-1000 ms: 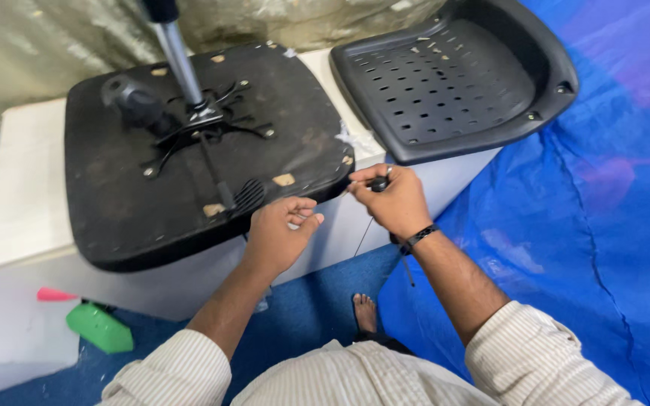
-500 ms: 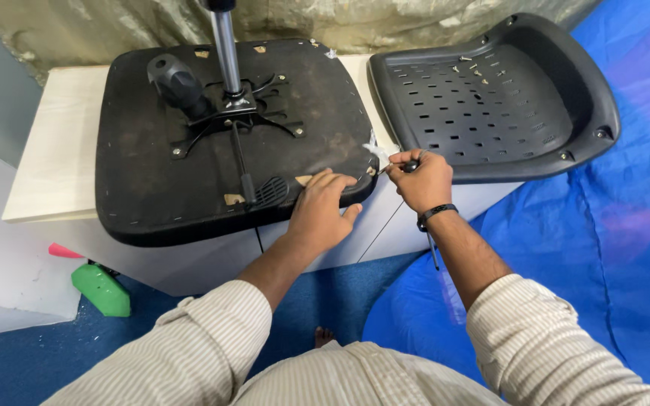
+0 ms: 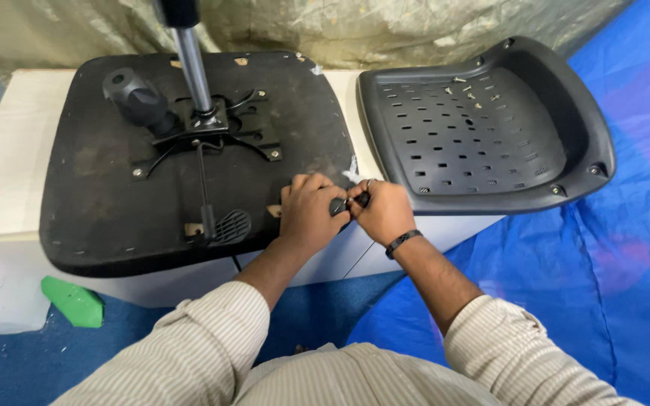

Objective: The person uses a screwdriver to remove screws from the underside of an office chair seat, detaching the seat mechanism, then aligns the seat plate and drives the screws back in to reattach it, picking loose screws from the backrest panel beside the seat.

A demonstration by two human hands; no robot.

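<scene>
An upturned black chair seat point(image 3: 114, 203) lies on a white table point(image 3: 5, 173), its metal mechanism point(image 3: 205, 131) and chrome post point(image 3: 189, 60) pointing up. My left hand point(image 3: 310, 210) rests on the seat's near right corner, fingers curled on a small black knob-like part point(image 3: 338, 206). My right hand point(image 3: 381, 210) meets it there, pinching the same small part with a thin metal piece at its fingertips. A dark band sits on my right wrist.
A black perforated chair back shell point(image 3: 483, 128) lies to the right, with several loose screws inside. A blue tarp point(image 3: 596, 286) covers the floor at right. A green object point(image 3: 73, 301) lies on the floor below the table. Crumpled sheeting hangs behind.
My left hand has slid right along the seat edge to meet my right hand. Both now close on the small black part. The view has shifted slightly.
</scene>
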